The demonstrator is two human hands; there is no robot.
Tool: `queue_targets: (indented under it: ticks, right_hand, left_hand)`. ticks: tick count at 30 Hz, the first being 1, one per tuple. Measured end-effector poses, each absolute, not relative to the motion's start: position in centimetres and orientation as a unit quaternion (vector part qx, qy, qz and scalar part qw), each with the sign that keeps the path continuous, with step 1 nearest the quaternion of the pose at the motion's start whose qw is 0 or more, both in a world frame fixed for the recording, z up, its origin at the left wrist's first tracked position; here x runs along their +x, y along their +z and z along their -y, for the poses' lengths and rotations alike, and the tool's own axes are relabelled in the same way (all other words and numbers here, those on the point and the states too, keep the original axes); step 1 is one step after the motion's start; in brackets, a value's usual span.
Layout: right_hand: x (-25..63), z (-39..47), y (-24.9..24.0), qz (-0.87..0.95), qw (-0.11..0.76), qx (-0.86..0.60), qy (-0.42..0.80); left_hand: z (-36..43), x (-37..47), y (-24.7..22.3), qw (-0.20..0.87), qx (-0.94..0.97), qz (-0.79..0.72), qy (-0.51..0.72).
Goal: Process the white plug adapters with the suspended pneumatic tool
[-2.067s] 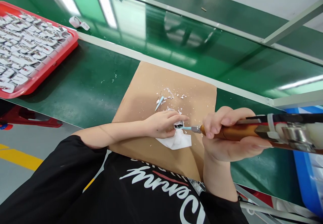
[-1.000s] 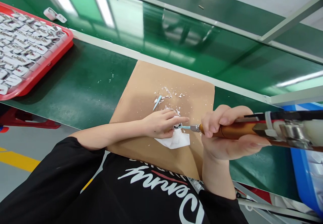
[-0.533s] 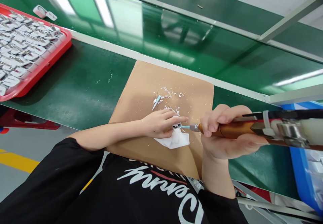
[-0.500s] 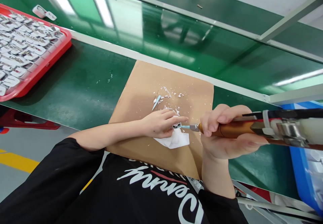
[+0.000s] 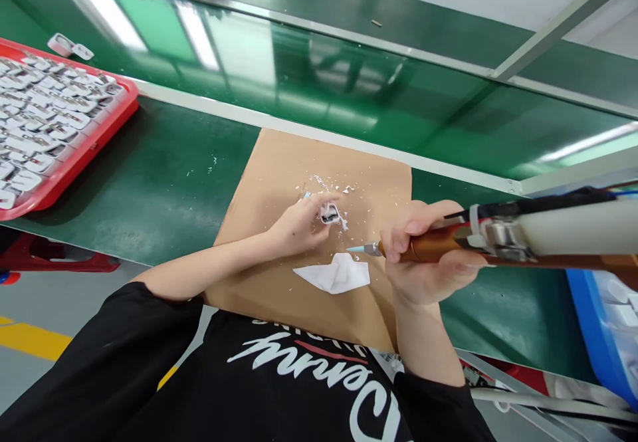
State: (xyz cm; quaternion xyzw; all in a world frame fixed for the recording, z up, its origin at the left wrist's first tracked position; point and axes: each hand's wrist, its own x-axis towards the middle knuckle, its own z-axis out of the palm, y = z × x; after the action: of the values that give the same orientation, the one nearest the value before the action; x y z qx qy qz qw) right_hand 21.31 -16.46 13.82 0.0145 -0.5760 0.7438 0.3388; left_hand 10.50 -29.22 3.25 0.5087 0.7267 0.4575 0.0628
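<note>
Over a brown cardboard sheet, my left hand grips a small white plastic casing; its dark hollow end faces up between thumb and fingers. To the right, my right hand is wrapped round a glue-gun-like dispenser with an orange-brown barrel. Its pale blue tapered nozzle points left and stands apart from the casing. A folded white cloth or paper lies below the nozzle. White shavings are scattered beyond my left hand, which partly covers a light-blue piece.
A red tray full of white parts stands at the left. Beyond it lies a loose white part. At the right is a blue bin with white pieces. A metal frame strip runs behind the cardboard.
My left hand has moved up and left with the casing, off the white cloth and away from the nozzle. My right hand has shifted slightly left, still holding the dispenser.
</note>
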Motion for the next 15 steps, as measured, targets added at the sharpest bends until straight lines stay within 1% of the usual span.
queue_targets:
  ticks: [4, 11, 13, 15]
  right_hand:
    - [21.7, 16.4, 13.3, 0.577, 0.335, -0.014, 0.745]
    - [22.0, 16.3, 12.6, 0.582, 0.356, -0.057, 0.729]
    - [21.9, 16.3, 12.5, 0.582, 0.356, -0.047, 0.73]
    - [21.8, 16.3, 12.6, 0.582, 0.352, -0.043, 0.731]
  left_hand:
    - [27.1, 6.0, 3.9, 0.037, 0.447, -0.759, 0.472]
    - [20.1, -5.7, 4.5, -0.062, 0.366, -0.825, 0.427]
    - [18.9, -7.8, 3.8, -0.069, 0.328, -0.844, 0.419]
    - [18.5, -9.0, 2.9, -0.05, 0.277, -0.865, 0.415]
